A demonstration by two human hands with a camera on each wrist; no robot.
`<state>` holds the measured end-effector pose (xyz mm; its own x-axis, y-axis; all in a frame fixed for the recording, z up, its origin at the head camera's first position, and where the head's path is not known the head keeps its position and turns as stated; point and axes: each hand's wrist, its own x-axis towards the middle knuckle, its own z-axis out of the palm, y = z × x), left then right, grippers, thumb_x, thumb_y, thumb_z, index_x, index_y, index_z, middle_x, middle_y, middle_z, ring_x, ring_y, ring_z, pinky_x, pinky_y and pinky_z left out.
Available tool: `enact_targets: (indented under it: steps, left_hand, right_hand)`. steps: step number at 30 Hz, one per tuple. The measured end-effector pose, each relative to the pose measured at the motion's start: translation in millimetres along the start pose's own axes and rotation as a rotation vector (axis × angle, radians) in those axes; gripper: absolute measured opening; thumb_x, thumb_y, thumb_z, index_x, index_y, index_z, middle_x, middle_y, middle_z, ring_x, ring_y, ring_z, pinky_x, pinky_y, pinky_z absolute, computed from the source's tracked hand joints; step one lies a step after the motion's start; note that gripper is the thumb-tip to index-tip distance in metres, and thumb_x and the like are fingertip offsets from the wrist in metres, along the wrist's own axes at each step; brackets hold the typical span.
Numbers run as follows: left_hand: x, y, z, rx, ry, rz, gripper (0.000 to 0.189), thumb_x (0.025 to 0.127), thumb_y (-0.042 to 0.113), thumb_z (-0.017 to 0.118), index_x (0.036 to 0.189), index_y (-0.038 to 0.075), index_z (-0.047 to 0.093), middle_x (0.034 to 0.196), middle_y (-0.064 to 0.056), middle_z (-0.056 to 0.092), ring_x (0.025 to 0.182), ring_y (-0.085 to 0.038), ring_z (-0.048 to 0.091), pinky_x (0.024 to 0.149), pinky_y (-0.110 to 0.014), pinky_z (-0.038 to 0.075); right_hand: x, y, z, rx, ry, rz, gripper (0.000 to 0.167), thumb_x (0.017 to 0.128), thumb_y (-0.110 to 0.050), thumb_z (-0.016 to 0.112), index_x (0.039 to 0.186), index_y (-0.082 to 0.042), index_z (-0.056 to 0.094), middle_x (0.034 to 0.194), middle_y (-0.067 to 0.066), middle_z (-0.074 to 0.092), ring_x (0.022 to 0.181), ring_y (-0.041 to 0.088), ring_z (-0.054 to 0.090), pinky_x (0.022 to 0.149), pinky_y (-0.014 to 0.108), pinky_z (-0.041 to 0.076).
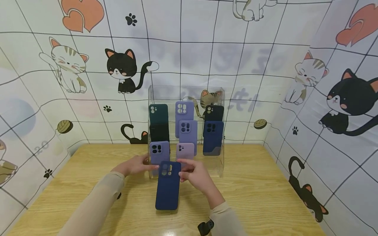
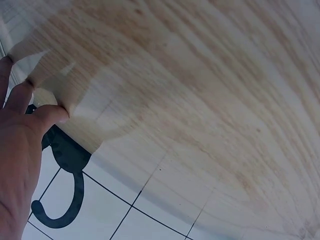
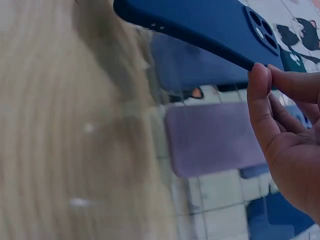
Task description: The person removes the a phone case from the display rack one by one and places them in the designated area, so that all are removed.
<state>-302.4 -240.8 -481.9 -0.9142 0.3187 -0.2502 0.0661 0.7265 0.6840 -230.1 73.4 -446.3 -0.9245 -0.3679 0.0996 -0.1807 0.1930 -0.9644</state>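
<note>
A dark blue phone case [image 1: 167, 188] stands nearly upright in front of the clear display stand [image 1: 217, 167]. My right hand [image 1: 196, 175] pinches its upper right edge between thumb and fingers; in the right wrist view, the thumb and fingertips meet on the rim of the case [image 3: 200, 30]. My left hand [image 1: 136, 165] is at the stand's lower left side, its thumb reaching toward the dark blue case. In the left wrist view, the left hand's fingers [image 2: 20, 97] look extended; what their tips touch is partly hidden. Behind the case, a purple case [image 1: 159, 150] sits in the stand.
Rows of other cases fill the stand, among them a dark green case [image 1: 158, 113], a lilac case [image 1: 185, 150] and a blue case [image 1: 213, 136]. A small black object [image 1: 205, 226] is by the right sleeve. The wooden table [image 1: 257, 196] meets a cat-patterned cloth [image 1: 183, 59] behind.
</note>
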Motion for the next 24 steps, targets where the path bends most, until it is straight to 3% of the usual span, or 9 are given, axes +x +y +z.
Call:
enact_targets:
  steps: [8,18,24]
  left_hand:
    - [-1.0,4.7,-1.7,0.009,-0.015,-0.014,0.116,0.090,0.073,0.070,0.171,0.009,0.019,0.157,-0.023,0.057,0.145,-0.045,0.055,0.117,-0.064,0.046]
    - [-3.3,7.0,-3.5,0.048,-0.006,-0.012,0.118,0.090,0.075,0.068,0.171,0.005,0.019,0.157,-0.025,0.055,0.145,-0.045,0.055,0.117,-0.063,0.046]
    - [-4.2,8.1,-4.2,0.036,-0.018,-0.016,0.120,0.089,0.075,0.070,0.171,0.005,0.017,0.157,-0.025,0.056,0.146,-0.045,0.054,0.117,-0.063,0.046]
  right_hand:
    - [7.9,11,36,0.109,-0.079,0.168,0.051,0.090,0.010,0.073,0.138,-0.006,0.071,0.081,0.009,0.076,0.067,0.017,0.073,0.076,0.047,0.068]
    - [18.3,21,69,-0.009,-0.084,0.241,0.041,0.088,0.011,0.073,0.127,0.000,0.073,0.071,0.009,0.072,0.057,0.016,0.067,0.064,0.040,0.066]
    - [22.3,22,78,-0.016,-0.078,0.284,0.039,0.089,0.012,0.072,0.126,0.002,0.073,0.068,0.012,0.070,0.055,0.018,0.068,0.060,0.038,0.065]
